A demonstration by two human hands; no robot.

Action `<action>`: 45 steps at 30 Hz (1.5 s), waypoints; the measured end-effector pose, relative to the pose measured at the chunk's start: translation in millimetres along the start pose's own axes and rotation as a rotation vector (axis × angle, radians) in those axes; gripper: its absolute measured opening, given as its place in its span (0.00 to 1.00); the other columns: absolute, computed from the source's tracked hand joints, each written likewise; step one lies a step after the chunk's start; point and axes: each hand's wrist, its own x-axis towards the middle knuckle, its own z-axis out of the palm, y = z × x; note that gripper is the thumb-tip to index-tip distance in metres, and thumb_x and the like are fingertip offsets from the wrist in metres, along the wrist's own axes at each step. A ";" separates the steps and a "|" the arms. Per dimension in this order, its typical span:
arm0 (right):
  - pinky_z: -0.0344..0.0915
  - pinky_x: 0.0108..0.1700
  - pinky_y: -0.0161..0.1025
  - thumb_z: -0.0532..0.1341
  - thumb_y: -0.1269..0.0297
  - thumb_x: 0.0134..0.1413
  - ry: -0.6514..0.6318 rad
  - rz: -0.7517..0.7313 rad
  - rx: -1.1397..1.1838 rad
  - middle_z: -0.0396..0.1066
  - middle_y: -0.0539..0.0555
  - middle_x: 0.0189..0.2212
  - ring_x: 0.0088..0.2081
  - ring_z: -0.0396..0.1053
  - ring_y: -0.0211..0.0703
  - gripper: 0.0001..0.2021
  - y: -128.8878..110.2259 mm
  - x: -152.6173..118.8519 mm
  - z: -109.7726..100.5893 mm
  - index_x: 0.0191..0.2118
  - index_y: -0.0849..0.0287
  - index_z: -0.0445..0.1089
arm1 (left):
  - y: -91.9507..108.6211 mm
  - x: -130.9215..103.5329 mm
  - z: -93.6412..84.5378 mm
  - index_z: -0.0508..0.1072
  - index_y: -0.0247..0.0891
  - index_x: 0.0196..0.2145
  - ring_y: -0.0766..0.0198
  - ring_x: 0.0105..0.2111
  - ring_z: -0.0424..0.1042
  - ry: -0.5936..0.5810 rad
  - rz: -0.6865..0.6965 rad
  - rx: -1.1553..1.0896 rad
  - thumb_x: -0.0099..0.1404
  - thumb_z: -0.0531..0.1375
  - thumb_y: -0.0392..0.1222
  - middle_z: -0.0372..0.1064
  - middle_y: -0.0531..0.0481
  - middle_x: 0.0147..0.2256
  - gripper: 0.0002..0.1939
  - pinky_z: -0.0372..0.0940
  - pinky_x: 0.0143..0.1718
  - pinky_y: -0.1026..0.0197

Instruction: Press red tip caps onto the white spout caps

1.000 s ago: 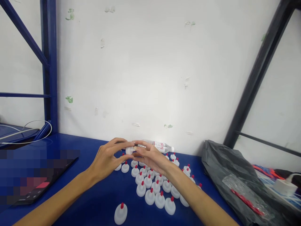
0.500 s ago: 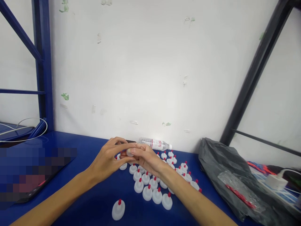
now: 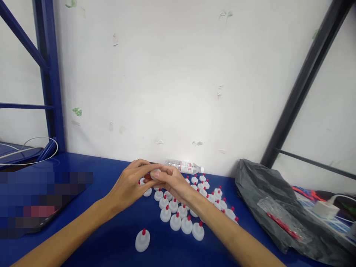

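My left hand (image 3: pixel 128 184) and my right hand (image 3: pixel 174 182) meet above the far part of the blue table, fingers closed together. Between their fingertips a small whitish rounded piece (image 3: pixel 155 172) shows, like the white bottles around it; fingers cover most of it. Several small white squeeze bottles (image 3: pixel 175 222) with red tips stand grouped below and to the right of my hands, some hidden behind my right forearm. One more white bottle (image 3: pixel 142 241) stands apart, nearer to me, left of the group.
A clear drink bottle (image 3: pixel 185 167) lies on its side by the wall. On the right, a dark grey plastic bag (image 3: pixel 256 200) carries a clear packet of red pieces (image 3: pixel 283 224), with a white plug (image 3: pixel 325 209) beyond. A dark flat device, partly blurred out, lies left on the blue table (image 3: pixel 108 237).
The view has shifted slightly, so the bottles appear a little higher. Both hands stay together around the small whitish piece, with their fingers slightly shifted.
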 end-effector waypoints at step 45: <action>0.57 0.69 0.53 0.43 0.24 0.60 0.720 0.058 -0.528 0.78 0.62 0.53 0.59 0.72 0.57 0.45 46.5 -85.0 -227.3 0.50 0.58 0.81 | -20.9 -29.7 47.7 0.63 0.40 0.69 0.47 0.68 0.62 -0.273 -0.872 -0.221 0.73 0.40 0.68 0.62 0.41 0.69 0.40 0.55 0.69 0.43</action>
